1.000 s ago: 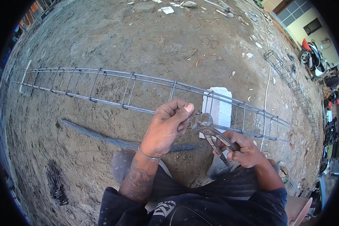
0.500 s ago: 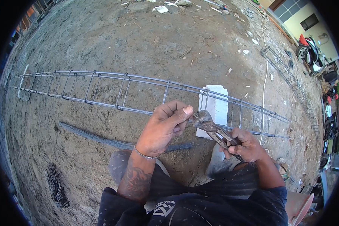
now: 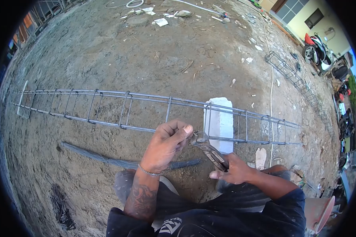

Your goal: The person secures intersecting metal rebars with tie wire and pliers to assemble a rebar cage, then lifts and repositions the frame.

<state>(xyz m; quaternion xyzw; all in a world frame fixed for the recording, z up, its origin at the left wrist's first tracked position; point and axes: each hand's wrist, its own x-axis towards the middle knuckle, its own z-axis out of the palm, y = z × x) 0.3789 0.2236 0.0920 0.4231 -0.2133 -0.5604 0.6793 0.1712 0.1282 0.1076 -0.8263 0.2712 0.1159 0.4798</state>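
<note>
Since the frame half a second back, the right hand [image 3: 237, 170] has come in closer to the left hand [image 3: 170, 147], and the handles of the pincers [image 3: 210, 150] now sit nearer together. The whole view has tipped too, so the long rebar cage [image 3: 168, 108] shows lower in it.

The right hand is wrapped around the pincers' handles, its thumb poking out towards the left hand. The tool's head points up and across, just beside the left fingertips. The left hand has its thumb and forefinger pinched shut; a dark sliver shows by them, but from here I can't tell whether they hold it. Nor can I make out whether the pincers bite on anything.

Both hands are over the near side of the cage, which stretches across the dirt ground [image 3: 154, 71] with its crossbars spaced along the rods. A white block [image 3: 222, 122] lies beneath it, right of the left hand, and a pale flat piece [image 3: 23, 106] is at its far left end. Nearer the person's knees there's a bundle of thin wire [image 3: 95, 156], with a darker bundle [image 3: 60, 207] off to the left. Over on the right lie a pale cord [image 3: 272, 98] and a second cage [image 3: 300, 85], with a motorbike [image 3: 319, 53] parked beyond.
</note>
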